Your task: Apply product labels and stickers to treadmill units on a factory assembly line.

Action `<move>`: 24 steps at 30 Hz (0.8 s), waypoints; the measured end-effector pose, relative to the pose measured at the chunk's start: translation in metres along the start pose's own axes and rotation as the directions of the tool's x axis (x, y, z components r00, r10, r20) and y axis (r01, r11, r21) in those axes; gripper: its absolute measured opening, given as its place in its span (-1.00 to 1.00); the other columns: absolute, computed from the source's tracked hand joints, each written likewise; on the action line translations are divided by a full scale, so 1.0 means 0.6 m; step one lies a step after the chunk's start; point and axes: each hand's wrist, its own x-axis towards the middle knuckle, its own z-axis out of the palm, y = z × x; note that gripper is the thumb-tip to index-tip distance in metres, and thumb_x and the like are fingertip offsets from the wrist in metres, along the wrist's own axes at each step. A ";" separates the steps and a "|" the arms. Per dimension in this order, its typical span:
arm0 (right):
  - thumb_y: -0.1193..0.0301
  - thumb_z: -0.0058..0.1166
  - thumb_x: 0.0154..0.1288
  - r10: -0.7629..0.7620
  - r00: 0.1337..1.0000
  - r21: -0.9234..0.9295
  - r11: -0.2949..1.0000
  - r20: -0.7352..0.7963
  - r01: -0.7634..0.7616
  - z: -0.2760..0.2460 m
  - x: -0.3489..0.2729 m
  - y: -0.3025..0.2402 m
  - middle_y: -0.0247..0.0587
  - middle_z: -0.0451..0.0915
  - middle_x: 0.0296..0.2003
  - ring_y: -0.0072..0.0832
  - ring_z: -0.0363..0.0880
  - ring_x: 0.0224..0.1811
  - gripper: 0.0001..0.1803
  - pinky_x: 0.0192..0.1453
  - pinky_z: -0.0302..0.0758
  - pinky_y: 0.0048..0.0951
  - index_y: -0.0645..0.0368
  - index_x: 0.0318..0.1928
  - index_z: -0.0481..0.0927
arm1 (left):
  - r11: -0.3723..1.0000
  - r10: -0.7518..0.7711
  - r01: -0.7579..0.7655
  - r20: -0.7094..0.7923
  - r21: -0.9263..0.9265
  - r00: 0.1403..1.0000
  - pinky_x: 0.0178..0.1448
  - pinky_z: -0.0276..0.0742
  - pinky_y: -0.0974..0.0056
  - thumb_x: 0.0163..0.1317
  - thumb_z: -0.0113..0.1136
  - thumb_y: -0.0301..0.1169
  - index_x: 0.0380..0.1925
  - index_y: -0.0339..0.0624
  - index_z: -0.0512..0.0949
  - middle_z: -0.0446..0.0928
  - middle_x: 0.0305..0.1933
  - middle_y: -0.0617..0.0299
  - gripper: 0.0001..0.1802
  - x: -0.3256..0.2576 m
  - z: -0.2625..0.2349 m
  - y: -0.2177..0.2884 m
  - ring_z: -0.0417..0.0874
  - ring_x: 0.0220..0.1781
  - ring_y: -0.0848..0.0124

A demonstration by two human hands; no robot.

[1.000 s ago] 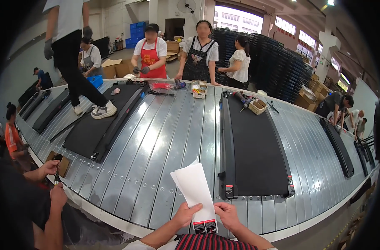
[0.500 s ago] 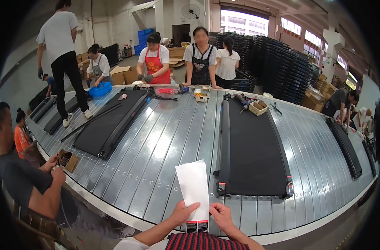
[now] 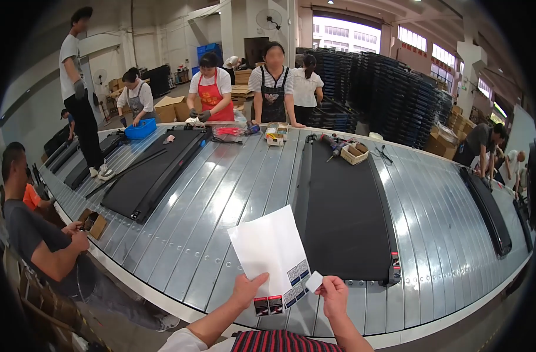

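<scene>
White sticker sheets (image 3: 267, 240) are in my left hand (image 3: 248, 289), pinched near their lower left edge. Black-and-red labels (image 3: 268, 305) line the bottom of one sheet, and blue-and-white square stickers (image 3: 298, 284) show beside them on the other. A small whitish square sticker (image 3: 314, 282) sits between the fingertips of my right hand (image 3: 334, 293), just off the sheet's right edge. Beyond my hands lies a long black panel (image 3: 349, 223) with dark rails on the metal conveyor; the sheets hide part of its left rail. A red-and-black label (image 3: 395, 259) marks its near right corner.
A slatted conveyor (image 3: 203, 234) spreads before me. On the far panel end are a power drill (image 3: 334, 148) and a small basket (image 3: 355, 154). Another black panel (image 3: 156, 176) lies left, near a person standing on the conveyor (image 3: 83, 111). A seated person (image 3: 45, 234) is at my left.
My left hand moved slightly left and the sheets fanned out, showing blue-and-white stickers. My right hand moved right, now with a small square sticker. The standing person turned.
</scene>
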 end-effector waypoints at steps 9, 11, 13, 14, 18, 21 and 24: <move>0.57 0.09 -0.11 -0.593 0.489 -0.619 -0.021 0.640 0.785 0.069 0.024 -0.060 -0.19 0.48 -0.55 -0.27 0.47 -0.50 -0.90 -0.46 0.41 -0.39 0.20 -0.49 0.47 | 0.922 -0.221 0.171 0.108 0.348 0.969 -0.17 0.45 0.33 -0.03 0.21 -0.36 -0.26 -0.30 0.52 0.56 -0.30 0.14 -0.69 0.058 0.090 -0.044 0.54 -0.27 0.47; 0.46 0.12 -0.07 -0.420 0.548 -0.619 -0.042 0.723 0.784 0.075 0.014 -0.020 -0.21 0.48 -0.48 -0.31 0.48 -0.45 -0.86 -0.42 0.43 -0.37 0.17 -0.43 0.47 | 0.786 -0.137 -0.012 0.193 0.618 0.971 -0.21 0.45 0.34 -0.07 0.22 -0.36 -0.27 -0.18 0.55 0.57 -0.35 0.15 -0.70 0.065 0.100 -0.032 0.54 -0.30 0.51; 0.40 0.12 -0.05 -0.344 0.567 -0.614 -0.033 0.748 0.789 0.092 0.009 -0.011 -0.20 0.49 -0.43 -0.31 0.49 -0.41 -0.82 -0.38 0.44 -0.37 0.16 -0.38 0.48 | 0.812 0.032 -0.237 0.364 0.534 0.931 -0.21 0.45 0.34 -0.06 0.18 -0.38 -0.28 -0.17 0.56 0.57 -0.35 0.15 -0.72 0.097 0.066 -0.075 0.56 -0.31 0.47; 0.38 0.12 -0.03 -0.279 0.614 -0.631 0.038 0.738 0.775 0.100 0.001 -0.021 -0.19 0.49 -0.41 -0.29 0.49 -0.40 -0.80 -0.36 0.45 -0.38 0.15 -0.36 0.48 | 0.802 0.193 -0.433 0.507 0.412 0.840 -0.21 0.45 0.33 -0.06 0.14 -0.41 -0.29 -0.15 0.56 0.58 -0.35 0.15 -0.74 0.103 0.059 -0.083 0.57 -0.32 0.43; 0.35 0.12 -0.01 -0.243 0.657 -0.646 0.134 0.714 0.752 0.104 0.016 -0.010 -0.21 0.48 -0.43 -0.28 0.49 -0.38 -0.79 -0.34 0.45 -0.39 0.13 -0.32 0.49 | 0.557 0.205 -0.639 0.657 0.531 0.725 -0.26 0.44 0.31 -0.05 0.14 -0.36 -0.35 -0.18 0.54 0.56 -0.40 0.08 -0.78 0.126 0.022 -0.106 0.56 -0.35 0.43; 0.41 0.14 -0.05 -0.280 0.690 -0.698 0.087 0.668 0.711 0.115 0.036 -0.004 -0.24 0.50 -0.48 -0.32 0.50 -0.41 -0.84 -0.39 0.46 -0.40 0.14 -0.39 0.53 | 0.612 0.009 -0.426 0.533 0.666 0.846 -0.27 0.43 0.31 -0.02 0.13 -0.36 -0.37 -0.19 0.53 0.55 -0.42 0.04 -0.79 0.132 0.010 -0.116 0.57 -0.37 0.40; 0.45 0.11 -0.04 -0.254 0.692 -0.711 0.021 0.676 0.703 0.131 0.045 0.000 -0.26 0.49 -0.48 -0.32 0.49 -0.43 -0.87 -0.42 0.44 -0.38 0.13 -0.39 0.53 | 0.720 0.047 -0.427 0.576 0.547 0.816 -0.27 0.44 0.30 -0.01 0.11 -0.37 -0.36 -0.20 0.53 0.55 -0.41 0.04 -0.79 0.138 0.001 -0.113 0.57 -0.36 0.41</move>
